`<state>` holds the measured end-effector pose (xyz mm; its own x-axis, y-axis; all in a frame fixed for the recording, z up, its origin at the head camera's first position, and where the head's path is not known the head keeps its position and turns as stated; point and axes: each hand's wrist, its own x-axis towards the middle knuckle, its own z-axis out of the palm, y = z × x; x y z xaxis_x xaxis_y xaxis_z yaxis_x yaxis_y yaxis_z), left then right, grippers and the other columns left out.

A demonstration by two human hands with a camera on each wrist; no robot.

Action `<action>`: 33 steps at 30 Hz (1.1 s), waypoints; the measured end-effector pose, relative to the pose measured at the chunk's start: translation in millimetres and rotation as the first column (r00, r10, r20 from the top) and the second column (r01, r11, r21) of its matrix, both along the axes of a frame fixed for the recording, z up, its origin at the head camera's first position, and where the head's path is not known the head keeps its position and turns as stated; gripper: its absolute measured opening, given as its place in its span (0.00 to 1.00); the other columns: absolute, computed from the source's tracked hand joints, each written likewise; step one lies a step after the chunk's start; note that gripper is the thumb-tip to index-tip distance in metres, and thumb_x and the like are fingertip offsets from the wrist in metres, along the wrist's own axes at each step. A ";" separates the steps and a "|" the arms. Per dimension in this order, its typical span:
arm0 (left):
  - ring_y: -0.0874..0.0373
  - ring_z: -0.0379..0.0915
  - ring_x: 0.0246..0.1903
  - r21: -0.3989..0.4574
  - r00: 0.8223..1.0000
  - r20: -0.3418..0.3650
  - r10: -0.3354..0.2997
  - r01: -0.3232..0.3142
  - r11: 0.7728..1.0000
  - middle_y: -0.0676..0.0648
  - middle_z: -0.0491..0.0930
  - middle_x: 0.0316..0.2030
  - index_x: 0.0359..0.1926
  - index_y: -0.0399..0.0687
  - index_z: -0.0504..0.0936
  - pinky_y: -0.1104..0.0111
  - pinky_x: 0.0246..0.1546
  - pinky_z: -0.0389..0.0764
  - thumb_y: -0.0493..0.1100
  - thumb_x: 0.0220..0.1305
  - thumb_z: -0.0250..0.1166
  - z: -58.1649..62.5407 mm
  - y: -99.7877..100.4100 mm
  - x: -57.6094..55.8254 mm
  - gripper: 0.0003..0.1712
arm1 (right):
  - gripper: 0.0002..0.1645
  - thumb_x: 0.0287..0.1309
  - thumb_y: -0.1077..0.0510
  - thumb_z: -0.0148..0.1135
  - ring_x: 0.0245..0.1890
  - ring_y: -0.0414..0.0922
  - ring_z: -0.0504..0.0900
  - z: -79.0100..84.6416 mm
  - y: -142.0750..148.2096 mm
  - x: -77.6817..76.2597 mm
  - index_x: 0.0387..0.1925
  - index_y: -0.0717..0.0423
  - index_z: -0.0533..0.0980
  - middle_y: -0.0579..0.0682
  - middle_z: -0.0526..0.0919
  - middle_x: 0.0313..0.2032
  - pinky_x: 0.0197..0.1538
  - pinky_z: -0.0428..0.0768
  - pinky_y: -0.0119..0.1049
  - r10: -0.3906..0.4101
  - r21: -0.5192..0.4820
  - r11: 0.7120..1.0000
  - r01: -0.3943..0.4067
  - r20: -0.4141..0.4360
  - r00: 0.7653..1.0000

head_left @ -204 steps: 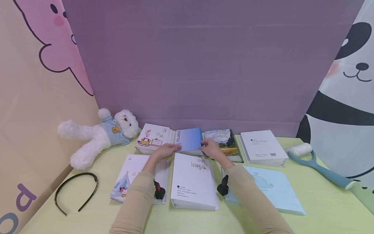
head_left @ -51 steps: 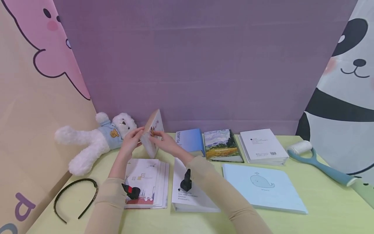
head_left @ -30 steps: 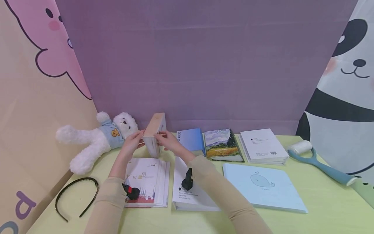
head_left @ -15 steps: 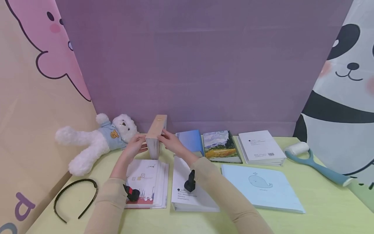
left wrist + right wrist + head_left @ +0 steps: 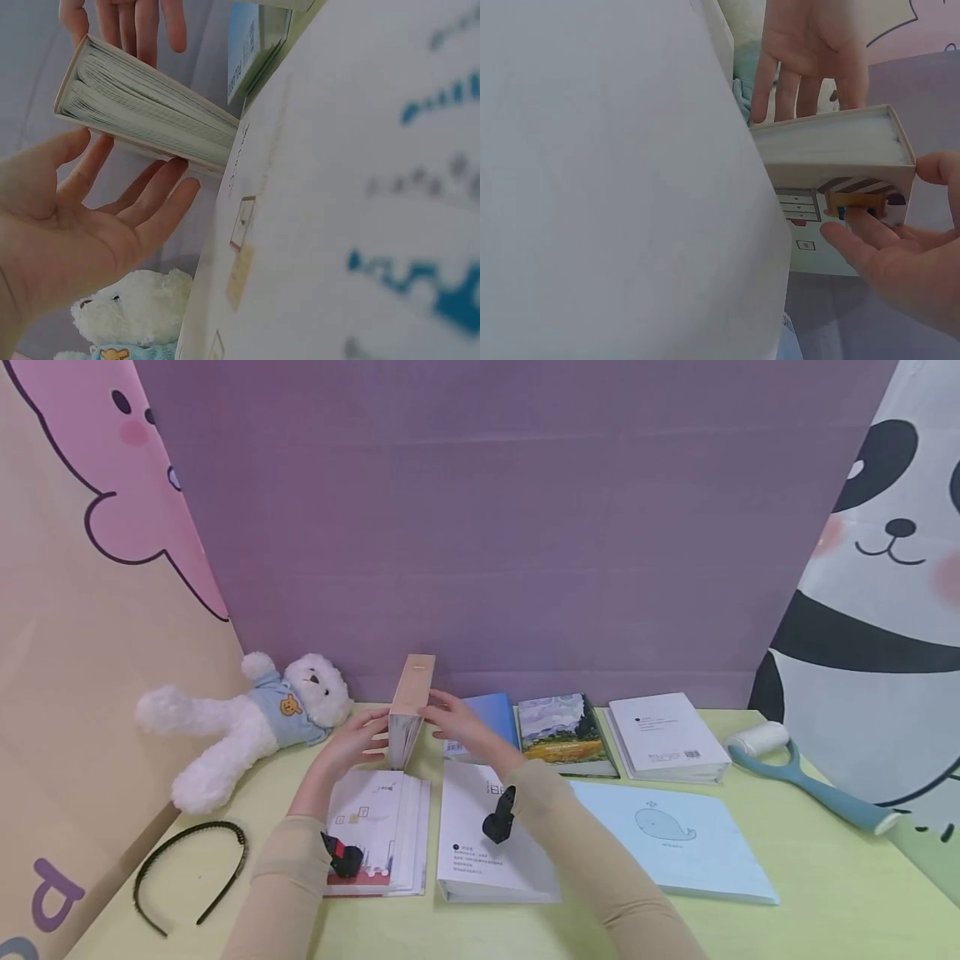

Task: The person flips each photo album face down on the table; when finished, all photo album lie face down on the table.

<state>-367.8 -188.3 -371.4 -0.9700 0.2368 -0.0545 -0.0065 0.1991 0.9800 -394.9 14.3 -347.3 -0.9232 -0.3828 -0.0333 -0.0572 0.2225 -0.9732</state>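
A thick photo album [image 5: 412, 689] with a tan spine stands on its page edge, spine up, at the back left. Its pages hang slightly fanned in the left wrist view. My left hand [image 5: 351, 745] is on its left side, fingertips touching the cover with the fingers spread. On the other side my right hand [image 5: 459, 723] rests its fingers on the illustrated cover [image 5: 804, 205], thumb by the spine corner. In front lies a white album [image 5: 365, 822] with a red-bottomed picture, beside another white album [image 5: 491, 852]. A blue album [image 5: 495, 714] is partly behind my right hand.
A white plush bear [image 5: 288, 706] lies left of the standing album, a black headband [image 5: 187, 843] in front of it. To the right are a landscape-covered album [image 5: 562, 735], a white album [image 5: 660, 731], a whale-covered album [image 5: 675, 839] and a lint roller [image 5: 810, 777].
My hands went from the blue album to the illustrated one, which rose from lying flat to standing spine up. It shifted slightly right; my fingers have loosened. The front-left album shows a different cover.
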 end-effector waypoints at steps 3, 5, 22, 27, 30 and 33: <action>0.36 0.57 0.65 -0.012 1.000 -0.004 -0.015 0.015 1.000 0.34 0.55 0.69 0.72 0.45 0.53 0.46 0.63 0.64 0.51 0.73 0.45 0.6 0.0 -0.5 0.31 | 0.37 0.66 0.50 0.53 0.66 0.52 0.66 -0.6 3.2 -1.8 0.71 0.52 0.53 0.56 0.65 0.66 0.62 0.71 0.48 0.017 0.004 1.000 -0.017 0.013 1.000; 0.36 0.56 0.66 -0.023 1.000 0.000 -0.027 0.027 0.999 0.35 0.54 0.69 0.72 0.46 0.54 0.47 0.63 0.63 0.51 0.73 0.45 1.2 0.4 -1.0 0.31 | 0.38 0.65 0.50 0.54 0.66 0.52 0.66 -0.1 4.9 -1.1 0.71 0.52 0.53 0.56 0.65 0.66 0.62 0.71 0.48 0.018 0.014 1.000 -0.018 0.019 1.000; 0.48 0.66 0.58 -0.168 1.000 -0.017 0.003 -0.005 0.986 0.39 0.62 0.67 0.69 0.46 0.61 0.48 0.60 0.66 0.48 0.71 0.49 -1.4 0.4 -3.4 0.28 | 0.43 0.60 0.53 0.60 0.63 0.54 0.69 3.0 9.7 0.5 0.71 0.59 0.52 0.59 0.63 0.67 0.61 0.72 0.46 -0.021 0.071 0.997 0.017 0.048 0.999; 0.62 0.60 0.27 -0.222 0.997 -0.069 0.015 -0.030 0.975 0.38 0.69 0.56 0.66 0.40 0.65 0.66 0.35 0.68 0.42 0.70 0.51 -3.3 1.6 -5.5 0.26 | 0.42 0.60 0.57 0.59 0.61 0.54 0.71 -1.0 7.6 -2.2 0.70 0.61 0.52 0.61 0.65 0.65 0.62 0.72 0.46 -0.032 0.063 0.998 0.027 0.076 0.997; 0.59 0.70 0.37 -0.237 0.996 -0.084 0.035 -0.054 0.970 0.37 0.68 0.61 0.65 0.38 0.66 0.66 0.43 0.72 0.41 0.70 0.52 -4.4 1.8 -6.4 0.25 | 0.42 0.60 0.58 0.59 0.61 0.53 0.71 -2.4 5.8 -2.6 0.71 0.62 0.51 0.61 0.63 0.66 0.62 0.72 0.45 -0.027 0.075 0.997 0.021 0.085 0.996; 0.49 0.64 0.61 -0.249 0.995 -0.084 0.048 -0.067 0.966 0.36 0.61 0.67 0.65 0.37 0.66 0.58 0.61 0.68 0.41 0.70 0.52 -5.2 1.4 -6.5 0.25 | 0.42 0.60 0.59 0.59 0.62 0.54 0.71 -3.9 4.0 -3.1 0.70 0.63 0.51 0.61 0.61 0.67 0.62 0.72 0.45 -0.020 0.066 0.998 0.014 0.099 0.995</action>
<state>-374.3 -186.9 -376.6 -0.9852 0.1688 -0.0297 0.0484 0.4403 0.8965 -398.0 18.2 -351.2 -0.9205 -0.3609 -0.1498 0.0440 0.2853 -0.9574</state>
